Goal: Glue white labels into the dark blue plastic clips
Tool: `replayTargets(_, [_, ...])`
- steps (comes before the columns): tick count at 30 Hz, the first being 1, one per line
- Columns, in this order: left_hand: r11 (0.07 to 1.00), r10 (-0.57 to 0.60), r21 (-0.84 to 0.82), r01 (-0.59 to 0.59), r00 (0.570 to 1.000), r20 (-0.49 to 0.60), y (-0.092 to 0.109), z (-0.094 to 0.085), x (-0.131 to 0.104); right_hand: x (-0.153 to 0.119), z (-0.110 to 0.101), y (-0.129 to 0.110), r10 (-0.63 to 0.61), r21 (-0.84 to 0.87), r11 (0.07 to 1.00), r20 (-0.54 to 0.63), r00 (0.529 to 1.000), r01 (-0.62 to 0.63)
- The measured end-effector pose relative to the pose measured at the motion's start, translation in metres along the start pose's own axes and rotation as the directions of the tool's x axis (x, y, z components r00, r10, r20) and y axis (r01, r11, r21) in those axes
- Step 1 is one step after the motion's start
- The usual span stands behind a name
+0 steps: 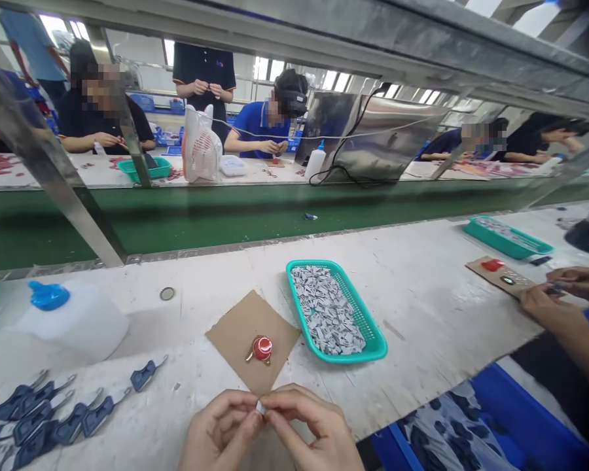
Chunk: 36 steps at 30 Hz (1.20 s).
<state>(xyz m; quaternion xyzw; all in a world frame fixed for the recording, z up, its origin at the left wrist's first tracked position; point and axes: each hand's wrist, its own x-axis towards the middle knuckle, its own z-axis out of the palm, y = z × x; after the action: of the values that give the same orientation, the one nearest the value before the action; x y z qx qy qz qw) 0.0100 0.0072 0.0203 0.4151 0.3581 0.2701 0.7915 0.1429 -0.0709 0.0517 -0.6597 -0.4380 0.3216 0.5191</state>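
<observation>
At the table's front edge, my left hand [228, 425] and my right hand [304, 422] meet, fingertips pinched together on a small white piece [261, 407]. Just beyond them lies a brown cardboard square [235, 327], its near corner behind my fingertips. A shiny red round object [262, 348] rests on the cardboard with brass-coloured metal bits beside it. Right of the cardboard, a green basket [373, 340] holds many small grey-white pieces [328, 314]. Several dark blue tags with metal ends [98, 413] are spread on the left.
A white bottle with a blue cap [78, 320] lies at the left, near a bottle cap [167, 293]. At the right, another person's hands [554, 294] work beside a cardboard strip [500, 278] and a green basket [508, 237]. A blue bin [530, 418] stands below.
</observation>
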Motion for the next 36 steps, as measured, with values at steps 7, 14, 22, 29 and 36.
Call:
replayTargets(7, [0.998,-0.037,-0.049,0.038,0.999,0.011,-0.006,-0.008,0.003,-0.001,0.002,0.007,-0.283,-0.272,0.915,0.094,0.954,0.298])
replayTargets(14, [0.995,0.068,0.082,-0.060,0.993,-0.099,-0.014,-0.017,0.007,0.029,-0.008,0.008,-0.264,-0.373,0.894,0.007,0.964,0.248])
replayTargets(22, [0.889,0.276,0.399,-0.223,0.958,-0.081,-0.028,-0.031,0.008,0.071,-0.020,0.011,-0.170,-0.509,0.847,0.016,0.985,0.155])
replayTargets(29, [0.870,0.294,0.424,-0.250,0.955,-0.042,-0.024,-0.032,0.009,0.072,-0.018,0.012,-0.109,-0.553,0.823,0.073,0.991,0.132])
replayTargets(36, [0.901,0.194,0.399,-0.169,0.981,-0.022,-0.020,-0.034,0.008,0.066,-0.024,0.013,-0.163,-0.505,0.851,0.006,0.987,0.144])
